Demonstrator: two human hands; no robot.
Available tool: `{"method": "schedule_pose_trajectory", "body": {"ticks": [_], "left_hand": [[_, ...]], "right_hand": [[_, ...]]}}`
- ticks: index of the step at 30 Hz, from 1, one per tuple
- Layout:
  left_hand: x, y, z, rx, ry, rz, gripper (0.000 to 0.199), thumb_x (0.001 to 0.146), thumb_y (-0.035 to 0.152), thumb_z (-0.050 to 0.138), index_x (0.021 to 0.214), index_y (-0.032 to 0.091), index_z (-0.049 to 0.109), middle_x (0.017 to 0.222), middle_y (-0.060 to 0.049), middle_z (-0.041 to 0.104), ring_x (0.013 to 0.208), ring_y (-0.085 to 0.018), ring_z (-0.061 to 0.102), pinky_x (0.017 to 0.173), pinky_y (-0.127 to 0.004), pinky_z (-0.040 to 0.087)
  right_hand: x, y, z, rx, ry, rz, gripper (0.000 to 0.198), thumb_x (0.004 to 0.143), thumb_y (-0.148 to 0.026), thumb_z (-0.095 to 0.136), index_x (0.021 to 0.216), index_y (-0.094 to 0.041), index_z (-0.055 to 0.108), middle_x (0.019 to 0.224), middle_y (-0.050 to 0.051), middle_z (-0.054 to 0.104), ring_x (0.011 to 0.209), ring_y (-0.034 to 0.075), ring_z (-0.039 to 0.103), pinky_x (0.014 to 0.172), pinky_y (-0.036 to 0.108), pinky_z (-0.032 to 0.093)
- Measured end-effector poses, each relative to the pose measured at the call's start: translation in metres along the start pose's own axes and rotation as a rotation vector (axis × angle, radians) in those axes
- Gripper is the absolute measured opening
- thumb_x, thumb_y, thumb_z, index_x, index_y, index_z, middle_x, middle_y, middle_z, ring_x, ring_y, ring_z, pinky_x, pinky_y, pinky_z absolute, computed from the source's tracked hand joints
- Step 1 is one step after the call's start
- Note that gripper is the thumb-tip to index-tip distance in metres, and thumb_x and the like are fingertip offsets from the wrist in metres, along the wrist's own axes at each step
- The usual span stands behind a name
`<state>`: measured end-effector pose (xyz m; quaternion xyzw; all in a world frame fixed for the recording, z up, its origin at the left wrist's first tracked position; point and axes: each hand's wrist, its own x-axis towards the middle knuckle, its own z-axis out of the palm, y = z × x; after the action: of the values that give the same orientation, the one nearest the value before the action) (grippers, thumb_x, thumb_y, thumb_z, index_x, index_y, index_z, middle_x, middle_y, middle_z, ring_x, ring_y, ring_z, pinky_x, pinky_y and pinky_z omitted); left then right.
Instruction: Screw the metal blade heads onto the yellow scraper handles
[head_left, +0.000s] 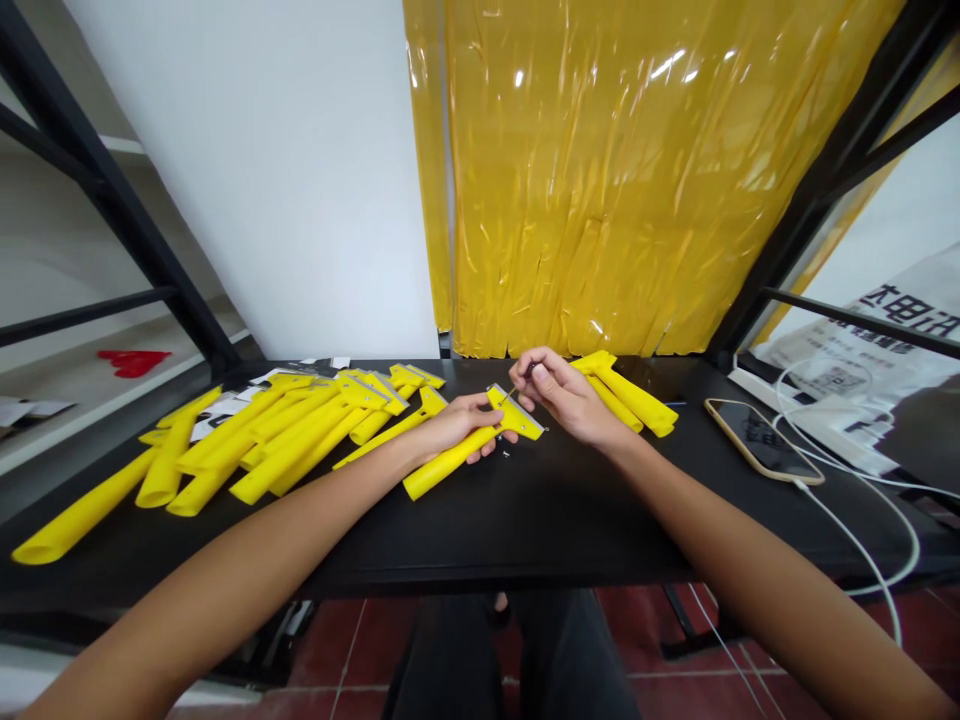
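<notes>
Around the neck of a yellow scraper [453, 460] my left hand [466, 425] is closed, the thumb lying near its head. The scraper's wide head with a metal blade edge points to the upper right, and its hollow handle slants toward me. My right hand [559, 390] grips a small screwdriver [532, 370] by its dark handle. The thin shaft reaches down to the scraper head; whether the tip sits in a screw is too small to tell. Small metal bits, perhaps screws [506, 455], lie on the black table [525, 530] just below the scraper head.
Several yellow scrapers [300, 430] are heaped on the left, over some printed papers. A few more scrapers [630, 390] lie behind my right hand. To the right is a phone [763, 440] with a white cable [855, 545]. A yellow plastic sheet [615, 180] hangs behind the table.
</notes>
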<state>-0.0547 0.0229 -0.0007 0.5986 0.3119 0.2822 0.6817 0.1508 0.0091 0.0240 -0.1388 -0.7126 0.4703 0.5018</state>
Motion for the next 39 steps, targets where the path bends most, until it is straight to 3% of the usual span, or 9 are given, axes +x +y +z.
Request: {"method": "schedule_pose_trajectory", "body": {"ticks": [5,10,14,17,20,25,30,36,39], "left_hand": [[-0.002,0.002,-0.002,0.038,-0.073,-0.027,0.044,0.088,0.035,0.070,0.124,0.014,0.055,0.093,-0.014,0.075,0.049,-0.012,0.061,0.037,-0.019,0.042],[-0.001,0.002,-0.007,0.042,-0.099,-0.049,0.036,0.088,0.035,0.069,0.114,0.014,0.056,0.094,-0.016,0.075,0.049,-0.013,0.061,0.037,-0.021,0.044],[0.001,0.000,-0.011,0.006,-0.085,-0.021,0.034,0.090,0.034,0.067,0.115,0.015,0.056,0.097,-0.015,0.074,0.051,-0.012,0.061,0.037,-0.020,0.044],[0.001,0.000,-0.011,-0.005,-0.080,-0.014,0.036,0.090,0.034,0.067,0.117,0.014,0.055,0.099,-0.016,0.074,0.051,-0.011,0.061,0.037,-0.020,0.043],[0.001,-0.001,-0.010,-0.012,-0.081,-0.005,0.040,0.090,0.034,0.068,0.121,0.015,0.052,0.098,-0.016,0.074,0.049,-0.012,0.061,0.037,-0.020,0.043],[0.001,-0.002,-0.010,-0.043,-0.083,-0.017,0.046,0.089,0.035,0.069,0.126,0.017,0.049,0.097,-0.016,0.074,0.050,-0.013,0.062,0.038,-0.019,0.044],[0.001,-0.002,-0.010,-0.059,-0.040,0.006,0.042,0.089,0.031,0.068,0.123,0.016,0.051,0.093,-0.016,0.075,0.048,-0.013,0.061,0.037,-0.019,0.044],[0.000,-0.001,-0.008,-0.012,-0.088,-0.017,0.044,0.088,0.035,0.070,0.123,0.016,0.052,0.094,-0.017,0.075,0.051,-0.014,0.064,0.038,-0.018,0.042],[0.000,0.000,-0.007,0.007,-0.114,-0.034,0.048,0.088,0.035,0.071,0.126,0.016,0.050,0.094,-0.017,0.075,0.052,-0.015,0.066,0.038,-0.018,0.041]], "right_hand": [[-0.003,-0.004,-0.001,-0.030,-0.081,0.020,0.026,0.100,-0.046,0.053,0.102,-0.022,0.061,0.088,0.002,0.053,0.077,0.014,0.051,0.074,0.031,0.047],[-0.005,-0.010,0.005,-0.054,-0.187,0.057,0.028,0.100,-0.044,0.053,0.112,-0.021,0.065,0.091,0.003,0.056,0.085,0.016,0.055,0.080,0.032,0.047],[-0.002,-0.006,0.008,0.021,-0.059,0.040,0.024,0.096,-0.042,0.062,0.110,-0.023,0.059,0.088,0.001,0.061,0.078,0.013,0.055,0.075,0.029,0.047],[0.001,-0.004,0.006,0.041,0.085,0.019,0.021,0.096,-0.043,0.062,0.099,-0.022,0.060,0.096,0.003,0.065,0.066,0.010,0.050,0.062,0.026,0.045],[0.001,-0.005,0.004,0.050,0.140,0.044,0.024,0.097,-0.044,0.059,0.098,-0.021,0.064,0.102,0.005,0.065,0.061,0.009,0.043,0.049,0.022,0.037],[-0.001,-0.008,0.000,0.045,0.063,0.039,0.027,0.099,-0.044,0.055,0.096,-0.020,0.066,0.087,0.003,0.060,0.061,0.010,0.043,0.054,0.025,0.040],[-0.002,-0.011,-0.001,-0.057,-0.090,0.044,0.032,0.101,-0.044,0.051,0.090,-0.018,0.065,0.108,0.007,0.059,0.068,0.010,0.048,0.065,0.029,0.044],[0.001,-0.007,0.007,-0.001,0.178,0.006,0.024,0.100,-0.046,0.053,0.102,-0.023,0.056,0.091,0.000,0.057,0.061,0.008,0.047,0.059,0.025,0.047],[0.000,-0.007,0.008,0.030,0.200,0.036,0.025,0.099,-0.049,0.053,0.100,-0.024,0.053,0.091,0.000,0.058,0.054,0.007,0.044,0.048,0.022,0.043]]}}
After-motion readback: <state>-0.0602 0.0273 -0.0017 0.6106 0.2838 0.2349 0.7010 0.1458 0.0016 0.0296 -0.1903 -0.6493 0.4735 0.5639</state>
